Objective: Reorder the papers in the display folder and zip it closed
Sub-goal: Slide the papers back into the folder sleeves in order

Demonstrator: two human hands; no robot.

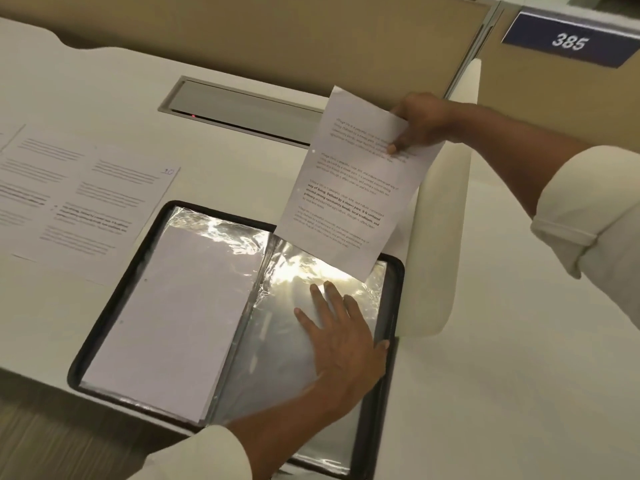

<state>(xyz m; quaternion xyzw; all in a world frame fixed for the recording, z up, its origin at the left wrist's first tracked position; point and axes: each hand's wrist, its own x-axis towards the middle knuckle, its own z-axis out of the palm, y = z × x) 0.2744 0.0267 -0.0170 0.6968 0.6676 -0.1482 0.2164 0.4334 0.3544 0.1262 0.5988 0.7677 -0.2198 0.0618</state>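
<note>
Found the folder (pixel 393 299) lying open and flat on the bench (pixel 225 174). Saw a blank page (pixel 173 306) filling the folder's left half under crinkled clear plastic. Saw the left grip (pixel 341 337) wide, fingers straight and spread, pressed flat on the folder's right pocket (pixel 270 341). Saw the right grip (pixel 420 124) beyond the folder's far right corner, pinching a printed sheet (pixel 349 195) by its upper right edge, thumb on the printed face. Saw the sheet held tilted, lower edge across the folder's far rim, lowest corner just beyond the left grip; could not tell whether any of it sat inside the pocket. Noted more printed papers (pixel 86 202) spread on the bench just left of the folder. Noted a grey hatch (pixel 242 105) set in the bench beyond the folder, a tan partition (pixel 277 36) behind that, and a blue sign (pixel 568 41) reading 385 beyond the folder to the right
</note>
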